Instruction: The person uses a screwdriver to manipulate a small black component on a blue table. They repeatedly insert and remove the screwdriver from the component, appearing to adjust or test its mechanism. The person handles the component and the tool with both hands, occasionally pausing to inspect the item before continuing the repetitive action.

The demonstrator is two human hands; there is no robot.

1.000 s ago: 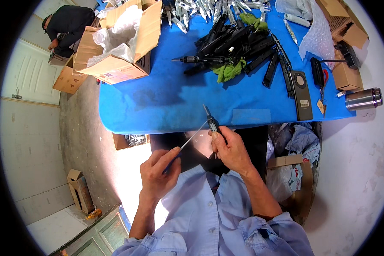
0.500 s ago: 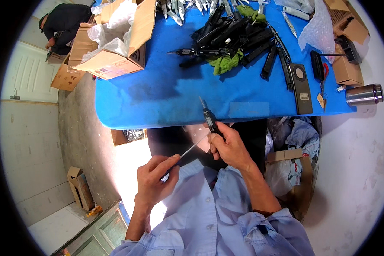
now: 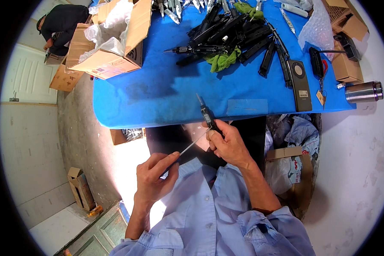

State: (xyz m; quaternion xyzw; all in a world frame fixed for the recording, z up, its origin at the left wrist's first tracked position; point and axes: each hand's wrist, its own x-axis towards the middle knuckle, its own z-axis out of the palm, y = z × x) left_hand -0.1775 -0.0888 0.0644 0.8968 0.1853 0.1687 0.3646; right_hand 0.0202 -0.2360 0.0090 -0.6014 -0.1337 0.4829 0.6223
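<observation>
My left hand (image 3: 157, 176) is closed around the dark handle of a thin screwdriver (image 3: 192, 146). Its bright metal shaft slants up to the right, and the tip reaches the black tool beside my right thumb. Fingers wrapped, my right hand (image 3: 229, 147) grips that slim black pen-shaped tool (image 3: 207, 115) with a pointed grey tip, aimed up and away from me. Its lower end is hidden in my palm. Both hands are above my lap, just in front of the table's near edge. Whether the screwdriver tip sits in a screw is too small to tell.
On the blue-covered table (image 3: 158, 102) lie a heap of black tool parts (image 3: 226, 34), a green cloth (image 3: 224, 61), a grey-black device (image 3: 300, 85) and a steel flask (image 3: 364, 91). An open carton (image 3: 106, 64) stands at the left; beyond it, another person (image 3: 66, 25) bends over.
The view has shifted slightly. Both hands keep nearly the same hold and place, with the screwdriver still against the black tool.
</observation>
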